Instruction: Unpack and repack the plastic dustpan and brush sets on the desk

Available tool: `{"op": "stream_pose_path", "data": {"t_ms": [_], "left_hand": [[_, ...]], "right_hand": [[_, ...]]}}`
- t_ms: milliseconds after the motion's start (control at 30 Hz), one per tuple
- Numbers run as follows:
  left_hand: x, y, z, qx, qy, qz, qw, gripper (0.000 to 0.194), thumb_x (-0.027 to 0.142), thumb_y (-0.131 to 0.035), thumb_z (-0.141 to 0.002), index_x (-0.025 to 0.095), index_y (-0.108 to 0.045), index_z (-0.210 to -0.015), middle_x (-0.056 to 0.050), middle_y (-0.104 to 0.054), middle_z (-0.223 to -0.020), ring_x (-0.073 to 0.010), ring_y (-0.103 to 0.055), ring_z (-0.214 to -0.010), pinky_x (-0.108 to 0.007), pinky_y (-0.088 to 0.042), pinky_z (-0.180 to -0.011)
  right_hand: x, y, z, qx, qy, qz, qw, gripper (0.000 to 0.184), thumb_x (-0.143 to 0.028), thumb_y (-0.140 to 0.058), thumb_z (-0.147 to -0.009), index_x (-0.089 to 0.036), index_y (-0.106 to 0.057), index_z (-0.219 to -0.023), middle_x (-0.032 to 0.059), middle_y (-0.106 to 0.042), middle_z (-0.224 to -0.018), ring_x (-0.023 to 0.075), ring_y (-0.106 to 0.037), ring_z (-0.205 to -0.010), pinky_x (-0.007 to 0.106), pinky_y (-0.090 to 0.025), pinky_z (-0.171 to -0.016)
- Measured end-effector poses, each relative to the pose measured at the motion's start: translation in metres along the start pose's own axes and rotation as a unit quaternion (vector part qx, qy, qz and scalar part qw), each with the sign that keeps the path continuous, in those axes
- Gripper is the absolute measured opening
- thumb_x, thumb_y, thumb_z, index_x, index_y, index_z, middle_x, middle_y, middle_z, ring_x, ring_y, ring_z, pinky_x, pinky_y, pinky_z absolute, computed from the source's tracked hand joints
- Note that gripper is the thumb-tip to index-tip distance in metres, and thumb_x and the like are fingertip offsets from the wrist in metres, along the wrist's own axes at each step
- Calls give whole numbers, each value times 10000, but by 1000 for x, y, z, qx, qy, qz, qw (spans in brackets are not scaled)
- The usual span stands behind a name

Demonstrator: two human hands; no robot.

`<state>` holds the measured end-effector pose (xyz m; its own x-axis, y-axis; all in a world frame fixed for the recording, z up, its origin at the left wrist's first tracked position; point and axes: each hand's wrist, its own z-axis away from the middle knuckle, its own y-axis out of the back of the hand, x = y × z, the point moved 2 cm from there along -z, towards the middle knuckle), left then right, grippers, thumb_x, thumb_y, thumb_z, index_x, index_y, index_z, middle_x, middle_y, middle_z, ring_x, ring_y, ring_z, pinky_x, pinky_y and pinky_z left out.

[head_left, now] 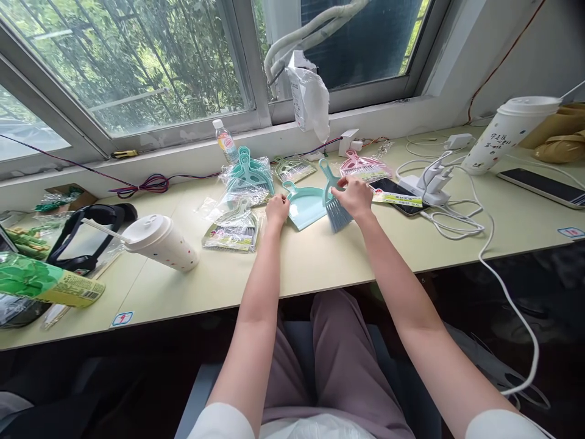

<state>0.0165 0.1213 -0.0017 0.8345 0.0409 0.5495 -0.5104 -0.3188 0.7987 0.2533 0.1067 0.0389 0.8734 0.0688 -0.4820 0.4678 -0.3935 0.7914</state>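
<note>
A light blue dustpan (305, 207) lies on the table in front of me. My left hand (277, 212) is closed at its left edge, near the handle, with the thumb and fingers pinching the rim. My right hand (355, 196) grips a small blue brush (337, 214) with grey-blue bristles, held tilted at the dustpan's right side, bristles down. Left of my left hand lies a green dustpan set in clear wrapping (233, 228). Behind it sits a stack of teal dustpan sets (248, 175). A green set (295, 169) and a pink set (363, 164) lie farther back.
A white lidded cup (159, 244) and a green bottle (50, 279) are at left, with black headgear (86, 235) behind. At right are a phone (397, 196), a power strip (427, 186) with trailing white cables, another cup (507, 134) and another phone (543, 186).
</note>
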Motion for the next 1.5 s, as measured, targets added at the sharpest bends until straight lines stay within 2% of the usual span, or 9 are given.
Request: {"op": "stream_pose_path", "data": {"t_ms": [167, 233, 367, 467, 567, 767, 1033, 1200, 1500], "left_hand": [[22, -13, 8, -170, -112, 154, 967, 223, 226, -493, -876, 154, -671, -763, -52, -704, -751, -157, -619, -650, -278, -491, -684], [30, -15, 14, -196, -153, 163, 955, 226, 210, -494, -853, 148, -663, -716, -38, -675, -692, -145, -599, -618, -268, -487, -665], [38, -11, 24, -107, -239, 33, 965, 146, 160, -557, -803, 175, -690, -862, -56, -695, -850, -195, -638, -820, -300, -506, -775], [39, -8, 26, -15, -278, -58, 959, 420, 70, -551, -789, 210, -626, -1177, -101, -658, -1171, -245, -591, -1124, -340, -504, -906], [38, -8, 25, 43, -313, -131, 940, 519, 44, -545, -808, 210, -561, -1300, -132, -574, -1351, -289, -496, -1287, -413, -459, -1018], [37, -11, 21, 48, -372, -182, 909, 319, 71, -448, -897, 196, -679, -1077, -130, -675, -1174, -277, -586, -1179, -450, -437, -1062], [35, -7, 20, 101, -405, -134, 899, 347, 122, -421, -950, 230, -705, -1118, -61, -720, -1156, -196, -642, -1147, -477, -265, -1256], [34, -8, 20, 93, -409, -136, 897, 345, 118, -411, -956, 232, -706, -1093, -54, -735, -1101, -193, -657, -1157, -501, -213, -1279], [35, 2, 25, 89, -370, -63, 922, 351, 85, -463, -914, 251, -683, -1131, -77, -634, -1359, -248, -379, -1469, -632, -127, -1265]], "right_hand": [[-7, -19, 7, -87, 65, 44, 993, 209, -369, -651, -828, -210, -718, -945, 99, -724, -1060, 264, -664, -966, 338, -470, -817], [-6, -25, 8, -110, 84, 57, 989, 207, -362, -658, -822, -211, -726, -946, 102, -725, -1079, 259, -663, -972, 330, -470, -809], [-3, -29, 6, -113, 94, 53, 988, 222, -385, -656, -834, -218, -734, -957, 98, -725, -1105, 260, -664, -989, 331, -470, -806], [-3, -29, 5, -119, 93, 42, 988, 217, -397, -662, -840, -223, -736, -946, 92, -730, -1100, 268, -667, -991, 343, -469, -800], [-5, -31, 6, -139, 105, 19, 985, 210, -410, -672, -845, -231, -734, -935, 80, -733, -1098, 264, -670, -997, 342, -466, -803], [-11, -38, 9, -150, 143, -31, 978, 195, -410, -666, -852, -243, -718, -938, 61, -737, -1096, 238, -665, -1012, 330, -463, -842], [1, -40, -4, -156, 127, -125, 972, 205, -428, -693, -788, -233, -683, -851, 29, -749, -962, 205, -660, -854, 299, -448, -781], [0, -38, -3, -161, 124, -138, 969, 210, -435, -691, -753, -233, -670, -809, 20, -739, -914, 199, -641, -827, 296, -435, -760], [2, -39, -5, -186, 67, -227, 954, 270, -447, -713, -701, -206, -678, -819, 16, -710, -869, 160, -595, -767, 284, -436, -724]]}}
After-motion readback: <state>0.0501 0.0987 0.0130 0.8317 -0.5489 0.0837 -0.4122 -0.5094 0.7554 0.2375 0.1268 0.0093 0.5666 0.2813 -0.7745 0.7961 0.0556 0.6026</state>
